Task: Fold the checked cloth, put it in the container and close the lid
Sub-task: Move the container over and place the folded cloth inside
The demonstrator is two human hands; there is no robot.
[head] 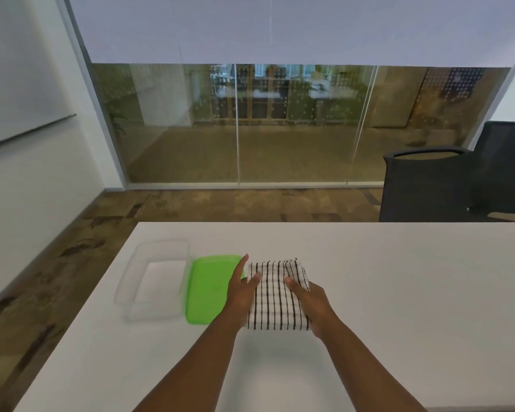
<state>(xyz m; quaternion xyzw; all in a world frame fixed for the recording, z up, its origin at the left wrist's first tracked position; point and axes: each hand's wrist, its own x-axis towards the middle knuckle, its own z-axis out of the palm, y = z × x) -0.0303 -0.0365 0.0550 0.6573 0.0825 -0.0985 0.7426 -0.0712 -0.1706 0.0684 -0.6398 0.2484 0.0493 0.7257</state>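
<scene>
Head view showed the folded cloth (277, 295) on the white counter (399, 292), pressed between two hands. Left hand (241, 292) lay flat against its left edge, fingers straight, grip open. Right hand (308, 301) cupped the right edge, thumb on top, grip partly curled around it. Just left, touching the left hand, lay the green lid (208, 289); beside that sat the clear container (152, 278), open, near the counter's left edge. Bare counter spread wide to the right.
</scene>
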